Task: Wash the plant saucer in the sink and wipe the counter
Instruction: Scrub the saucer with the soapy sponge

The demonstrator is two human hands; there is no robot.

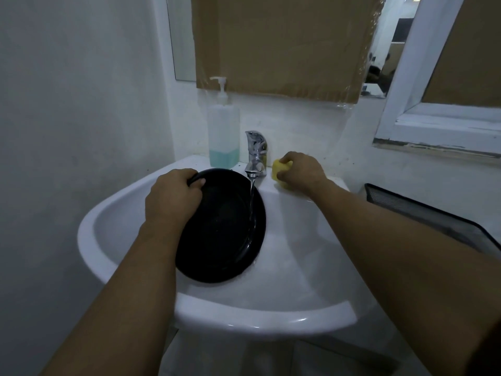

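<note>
Head view: the black saucer [225, 229] stands tilted in the white sink [265, 318], the left hand [170, 199] curling its fingers over the upper rim, water [251, 198] from the tap [256, 156] running onto it. Behind, the right hand [303, 169] grips a yellow sponge [279, 169], apparently on the sink ledge, just right of the tap.

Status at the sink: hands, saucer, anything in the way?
Left hand grips saucer rim, saucer tilted in sink under running tap. Right hand grips sponge on sink ledge. Nothing blocking.
</note>
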